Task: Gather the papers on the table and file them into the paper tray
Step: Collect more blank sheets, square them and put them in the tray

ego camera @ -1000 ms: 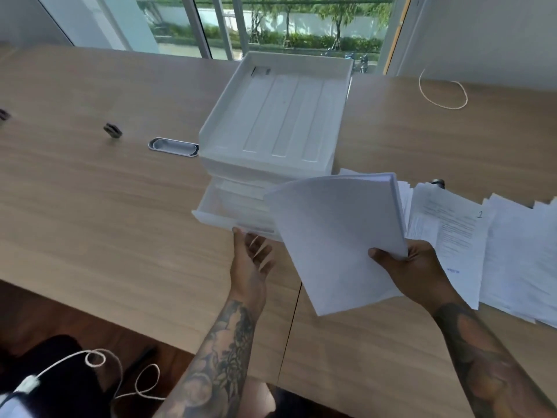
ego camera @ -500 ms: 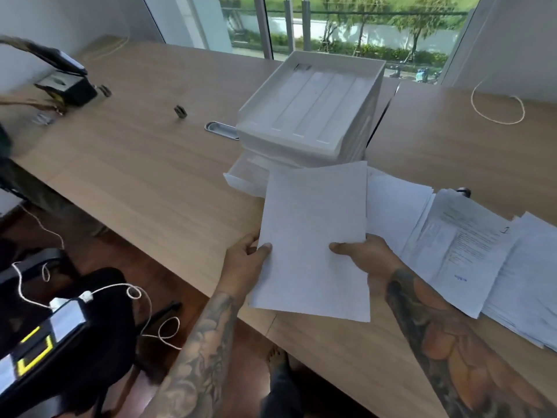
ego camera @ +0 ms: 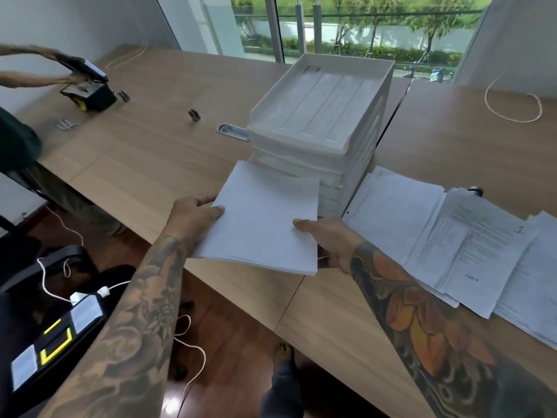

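Note:
A white stacked paper tray [ego camera: 325, 104] stands on the wooden table [ego camera: 144, 164] in the middle of the head view. I hold a thin stack of white paper [ego camera: 265, 218] level in front of the tray's lower shelves, its far edge at their openings. My left hand [ego camera: 193, 218] grips the stack's left edge, thumb on top. My right hand [ego camera: 328, 239] grips the right edge, thumb on top and fingers hidden beneath. More printed papers [ego camera: 470, 242] lie spread on the table to the tray's right.
Another person's arms [ego camera: 36, 79] work at a black and yellow device [ego camera: 90, 95] at the far left of the table. A small black clip [ego camera: 194, 115], a metal cable grommet [ego camera: 233, 132] and a loop of string [ego camera: 512, 107] lie on the tabletop. A black chair [ego camera: 45, 267] stands at my left.
My left hand left the tray's lower drawer and took the stack's left edge. Both hands then carried the stack forward to the tray's front. My view shifted left.

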